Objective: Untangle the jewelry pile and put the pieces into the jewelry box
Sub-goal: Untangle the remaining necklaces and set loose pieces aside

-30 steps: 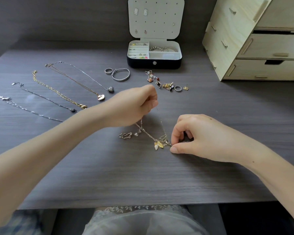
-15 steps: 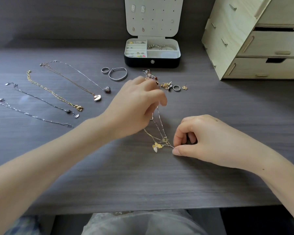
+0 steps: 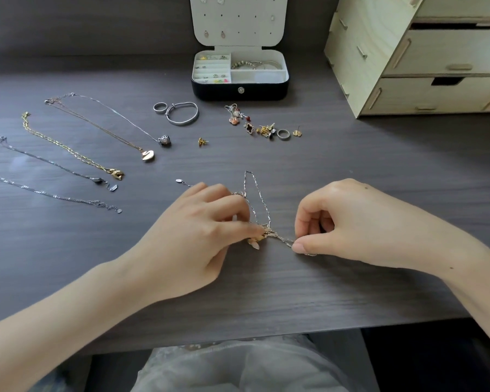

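- We see the tangle [image 3: 267,232] of fine silver and gold chain at the centre of the frame, lying on the dark table [image 3: 351,165] right between the two hands.
- The left hand [image 3: 201,236] comes in from the lower left. Its thumb and forefinger pinch the knotted part, just above a small gold pendant [image 3: 254,242]; the other fingers are curled over the chain.
- The right hand [image 3: 343,222] comes in from the lower right, fingers curled. Its thumb and forefinger pinch a strand at the tangle's right end, low against the table.
- The relation that matters is this: the short stretch between the two pinches runs left to right across the frame, dipping slightly toward the right hand. A long narrow loop [image 3: 255,193] lies away from it, up the frame toward the jewelry box [image 3: 239,90].
- We judge that pulling apart along the left-right line would tighten the knot. The free slack lies up the frame, nearer the left hand's fingers, so that hand is better placed to work the loop loose.
- The box stands open at the top centre, well apart from the tangle, with some pieces already in its compartments.
- Several necklaces [image 3: 91,128] lie straightened out at the upper left. A bangle [image 3: 182,114], a ring [image 3: 159,108] and a scatter of earrings [image 3: 262,127] lie in front of the box, so we judge much of the packing is not yet done.
- A wooden drawer unit [image 3: 422,66] fills the upper right.
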Motion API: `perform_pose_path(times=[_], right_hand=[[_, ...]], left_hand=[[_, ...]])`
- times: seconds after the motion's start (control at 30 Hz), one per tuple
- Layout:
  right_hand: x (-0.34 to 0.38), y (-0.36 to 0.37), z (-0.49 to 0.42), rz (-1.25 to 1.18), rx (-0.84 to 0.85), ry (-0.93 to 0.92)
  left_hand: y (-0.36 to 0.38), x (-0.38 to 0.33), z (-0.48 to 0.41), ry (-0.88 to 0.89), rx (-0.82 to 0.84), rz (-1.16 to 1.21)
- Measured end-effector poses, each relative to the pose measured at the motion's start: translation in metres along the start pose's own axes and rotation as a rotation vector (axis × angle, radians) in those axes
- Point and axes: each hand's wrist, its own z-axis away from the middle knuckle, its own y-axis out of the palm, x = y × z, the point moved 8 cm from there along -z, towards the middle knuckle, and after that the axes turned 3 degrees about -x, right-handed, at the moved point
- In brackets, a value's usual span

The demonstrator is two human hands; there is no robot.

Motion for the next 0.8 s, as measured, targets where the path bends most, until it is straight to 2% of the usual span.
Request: perform_pose_path(times=[0.3,0.5,0.8], right_hand=[[0.002,0.0,0.001,0.008,-0.013,-0.034],[0.02,-0.005,0.006,-0.064,-0.208,-0.189],[0.036,0.022,0.004,0.085,-0.303,-0.336]], left_hand=[[-0.009,-0.007,0.008,-0.048,-0.061,0.014],[-0.005,0.001,-0.001,-0.112,-0.041,0.024],[0.002,0.018,-0.008,-0.149,-0.025,0.161]])
